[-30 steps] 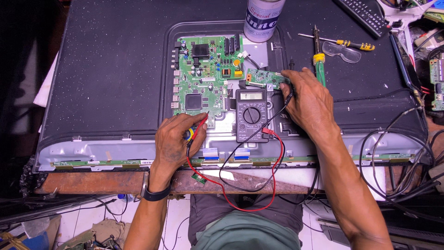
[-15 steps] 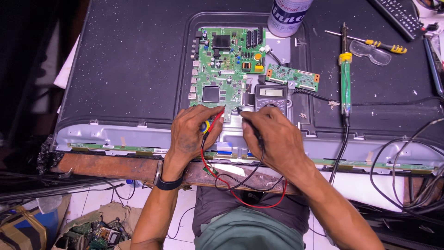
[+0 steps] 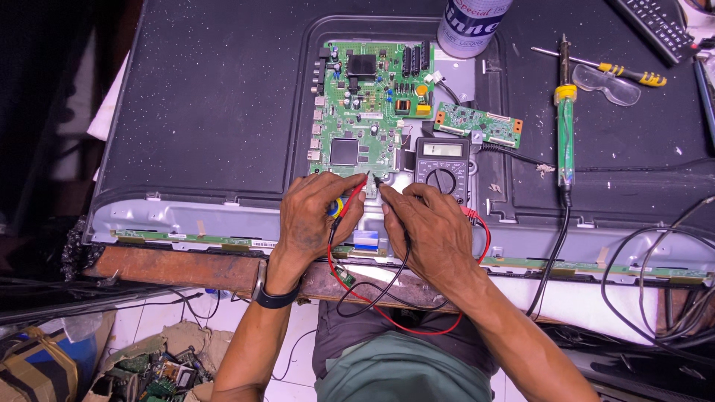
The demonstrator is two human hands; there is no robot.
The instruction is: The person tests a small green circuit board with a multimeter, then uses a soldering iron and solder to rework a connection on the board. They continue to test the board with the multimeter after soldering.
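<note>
my left hand (image 3: pixel 313 216) pinches the red probe (image 3: pixel 356 195), right hand (image 3: pixel 432 223) pinches the black probe (image 3: pixel 380 186), both tips at the green main board (image 3: pixel 369 104), multimeter (image 3: pixel 442 160) just beyond my right hand.

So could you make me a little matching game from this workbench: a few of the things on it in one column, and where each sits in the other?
Things:
1. grey digital multimeter
2. green-handled soldering iron
3. large green circuit board
4. clear safety glasses

Places:
A. far right, beside a yellow-handled screwdriver
B. just beyond the right hand
C. lying lengthwise, right of the multimeter
D. beyond the left hand

Pairs: 1-B, 2-C, 3-D, 4-A
</note>
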